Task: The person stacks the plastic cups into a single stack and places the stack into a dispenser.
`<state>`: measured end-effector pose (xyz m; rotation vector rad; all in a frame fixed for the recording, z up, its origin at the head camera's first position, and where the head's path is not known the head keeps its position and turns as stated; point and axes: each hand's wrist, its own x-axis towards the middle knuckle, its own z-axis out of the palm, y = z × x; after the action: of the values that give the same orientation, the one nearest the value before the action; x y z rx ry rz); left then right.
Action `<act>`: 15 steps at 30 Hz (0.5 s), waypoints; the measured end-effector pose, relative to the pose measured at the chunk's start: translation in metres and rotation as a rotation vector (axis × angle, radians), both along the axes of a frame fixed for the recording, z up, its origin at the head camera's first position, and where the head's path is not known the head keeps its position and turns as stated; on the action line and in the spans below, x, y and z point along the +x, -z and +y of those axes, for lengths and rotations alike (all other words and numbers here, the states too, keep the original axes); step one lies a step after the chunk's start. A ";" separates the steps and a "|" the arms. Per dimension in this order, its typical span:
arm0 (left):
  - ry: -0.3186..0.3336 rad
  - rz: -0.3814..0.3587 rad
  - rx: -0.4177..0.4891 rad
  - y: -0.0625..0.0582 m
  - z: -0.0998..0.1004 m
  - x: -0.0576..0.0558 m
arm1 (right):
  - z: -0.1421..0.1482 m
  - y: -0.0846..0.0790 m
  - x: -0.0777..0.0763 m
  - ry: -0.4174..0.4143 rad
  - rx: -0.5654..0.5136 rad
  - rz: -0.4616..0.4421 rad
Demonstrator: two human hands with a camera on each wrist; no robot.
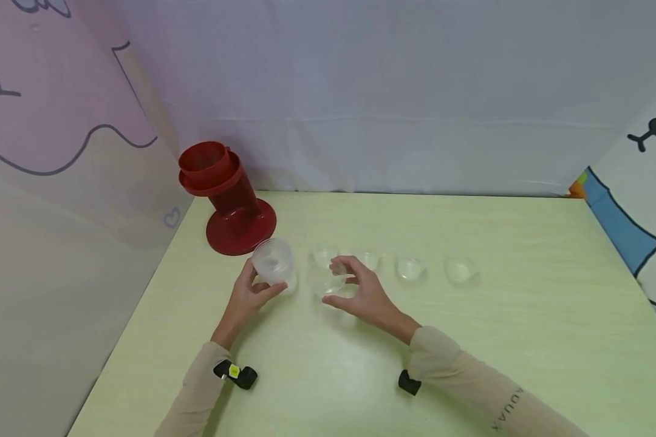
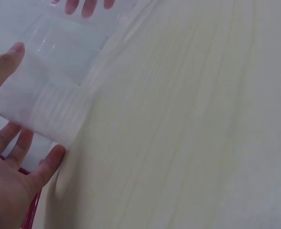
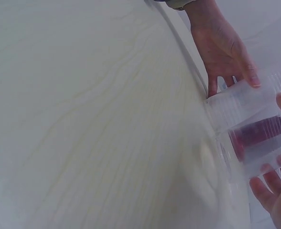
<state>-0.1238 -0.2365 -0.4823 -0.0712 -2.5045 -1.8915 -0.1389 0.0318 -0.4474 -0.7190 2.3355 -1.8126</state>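
My left hand [image 1: 251, 297] grips a stack of nested clear plastic cups [image 1: 273, 261], thumb on the near side. In the right wrist view the ribbed stack [image 3: 241, 105] stands beside the other cup, and the left hand [image 3: 221, 50] reaches around it from behind. Between thumb and fingers, my right hand [image 1: 363, 294] holds a single clear plastic cup [image 1: 324, 280]. That cup [image 2: 66, 52] appears see-through in the left wrist view, with right fingertips on its far side. Whether it touches the table cannot be told.
Behind the hands, more clear cups run in a row to the right, among them one cup [image 1: 410, 269] and the rightmost cup [image 1: 461, 269]. A red stand with a round base [image 1: 240, 227] and cup-like top [image 1: 205, 159] is at the table's back left corner. Curtains enclose the table [image 1: 525, 340].
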 end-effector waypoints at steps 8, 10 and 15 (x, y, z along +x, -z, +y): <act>0.003 0.016 0.015 0.001 0.000 0.000 | 0.002 -0.032 0.011 -0.005 0.009 0.011; 0.004 0.017 0.019 0.001 0.000 0.000 | 0.003 -0.035 0.011 -0.003 0.008 0.014; 0.006 0.014 0.030 0.001 0.001 -0.001 | 0.004 -0.036 0.011 0.001 0.000 -0.002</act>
<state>-0.1244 -0.2356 -0.4833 -0.0917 -2.4697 -1.9235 -0.1277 0.0358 -0.4109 -0.7159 2.3350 -1.8132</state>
